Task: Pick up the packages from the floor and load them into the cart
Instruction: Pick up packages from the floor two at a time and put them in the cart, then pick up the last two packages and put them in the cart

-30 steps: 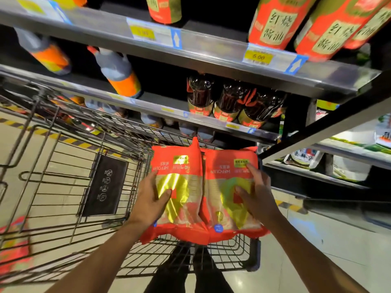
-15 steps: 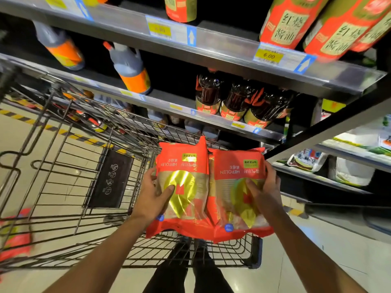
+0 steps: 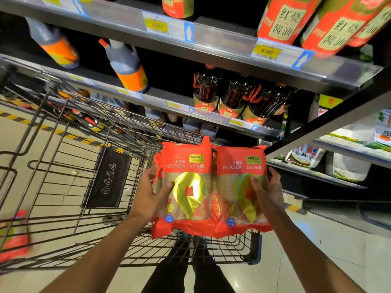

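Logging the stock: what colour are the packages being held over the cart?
Red-orange packages with a shiny gold teardrop emblem, clearest in the head view.

Store shelving (image 3: 211, 42) runs across the top — yellow price tags (image 3: 267, 51) on its edge, orange-labelled jugs (image 3: 127, 66) and dark sauce bottles (image 3: 232, 96) behind. Hazard-striped floor tape (image 3: 63, 134) at left.

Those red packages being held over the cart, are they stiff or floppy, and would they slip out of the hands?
The red packages probably flex somewhat: their bottom edges crumple and droop below the hands. The glossy film reflects light, so it may be slippery; the left hand and right hand squeeze from both sides. They look fairly light, held clear above the cart.
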`<state>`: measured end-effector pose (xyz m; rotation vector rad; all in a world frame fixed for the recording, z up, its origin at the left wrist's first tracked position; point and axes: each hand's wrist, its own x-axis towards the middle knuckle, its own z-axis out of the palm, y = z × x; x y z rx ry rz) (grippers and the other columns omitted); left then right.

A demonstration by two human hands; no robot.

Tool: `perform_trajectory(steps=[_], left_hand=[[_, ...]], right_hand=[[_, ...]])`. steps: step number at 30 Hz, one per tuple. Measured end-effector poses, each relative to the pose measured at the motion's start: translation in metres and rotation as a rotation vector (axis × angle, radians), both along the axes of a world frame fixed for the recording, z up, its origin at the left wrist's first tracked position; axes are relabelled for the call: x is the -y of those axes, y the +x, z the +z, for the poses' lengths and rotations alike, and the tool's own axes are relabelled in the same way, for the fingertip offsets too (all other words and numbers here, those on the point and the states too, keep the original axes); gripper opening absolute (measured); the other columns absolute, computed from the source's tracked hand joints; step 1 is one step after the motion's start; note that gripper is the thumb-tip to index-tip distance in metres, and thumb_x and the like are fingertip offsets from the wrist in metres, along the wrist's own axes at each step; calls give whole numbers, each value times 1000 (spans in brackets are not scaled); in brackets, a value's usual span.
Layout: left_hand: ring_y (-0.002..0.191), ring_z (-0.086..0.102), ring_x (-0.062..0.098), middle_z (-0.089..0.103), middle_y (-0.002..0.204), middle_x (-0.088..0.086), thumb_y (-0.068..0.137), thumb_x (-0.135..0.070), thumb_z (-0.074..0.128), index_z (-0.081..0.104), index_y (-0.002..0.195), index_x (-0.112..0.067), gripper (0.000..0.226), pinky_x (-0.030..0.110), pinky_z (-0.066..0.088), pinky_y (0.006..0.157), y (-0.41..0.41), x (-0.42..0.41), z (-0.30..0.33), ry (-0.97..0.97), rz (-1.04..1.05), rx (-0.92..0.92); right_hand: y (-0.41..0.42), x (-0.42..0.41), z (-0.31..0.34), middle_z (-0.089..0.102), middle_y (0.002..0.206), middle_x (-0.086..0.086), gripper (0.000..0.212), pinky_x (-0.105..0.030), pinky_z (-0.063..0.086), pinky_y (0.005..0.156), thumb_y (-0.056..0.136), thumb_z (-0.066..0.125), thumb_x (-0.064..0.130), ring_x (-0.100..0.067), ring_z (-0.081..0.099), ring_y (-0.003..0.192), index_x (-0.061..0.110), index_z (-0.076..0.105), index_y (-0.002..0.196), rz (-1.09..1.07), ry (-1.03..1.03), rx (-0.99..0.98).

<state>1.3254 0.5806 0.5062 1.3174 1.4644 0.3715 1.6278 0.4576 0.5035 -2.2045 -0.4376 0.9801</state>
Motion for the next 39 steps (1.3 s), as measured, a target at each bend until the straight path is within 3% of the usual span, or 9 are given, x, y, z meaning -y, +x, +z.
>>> perform_trajectory(steps=[2,8,10,13,16,21,25,29,39], left_hand=[[101,52,-6,44,136,2,92,-16,71,34,147,-14,66,1,48,59,3,1,1,-32,11,23],[95,48,-9,41,134,0,92,-15,70,40,143,-9,59,-3,44,56,3,2,6,-25,-30,-15],[98,51,-4,43,133,0,93,-21,71,44,137,-13,52,3,50,63,1,0,6,-2,-25,-56],[117,51,12,50,132,0,89,-42,72,46,131,-26,52,33,48,102,-4,-4,8,48,-31,-124],[112,50,10,53,122,-1,93,-28,70,51,125,-24,38,37,42,105,-10,-8,13,70,-19,-154],[131,41,25,51,130,5,93,-26,69,56,133,-16,43,44,35,114,-30,-17,35,173,-72,-315],[127,45,29,59,129,7,91,-24,68,58,133,-15,45,45,38,112,-60,-20,74,302,-147,-446],[126,44,29,59,130,8,91,-29,64,58,131,-19,42,42,35,110,-102,-22,134,462,-170,-637],[127,49,34,59,136,11,92,-39,53,51,139,-19,51,42,41,104,-291,27,287,587,149,-920]], right_hand=[[1,0,2,48,144,-6,87,-57,55,95,73,65,71,-30,58,124,40,26,145,1,2,3],[1,-1,0,40,146,-9,83,-59,52,98,83,62,62,-33,52,129,31,26,151,22,-19,81],[0,0,2,40,147,-10,86,-57,50,101,79,57,66,-34,49,131,30,26,151,16,-26,99],[2,3,8,38,149,-11,78,-52,46,103,88,57,57,-35,43,136,25,28,152,8,-24,163],[3,1,17,44,143,-10,70,-51,44,101,88,55,54,-32,42,133,23,35,147,58,-7,281],[-11,-29,51,50,128,-1,47,-46,37,102,88,54,43,-26,39,125,28,51,133,331,50,447],[-45,-72,79,65,106,-2,35,-39,45,88,84,46,34,-30,59,103,22,67,108,595,170,633],[-97,-118,124,64,122,-5,36,-43,42,98,91,55,31,-30,53,118,19,64,124,865,216,665],[-312,-185,263,67,111,-10,30,-42,51,85,88,61,30,-36,61,106,15,67,114,1283,554,874]])
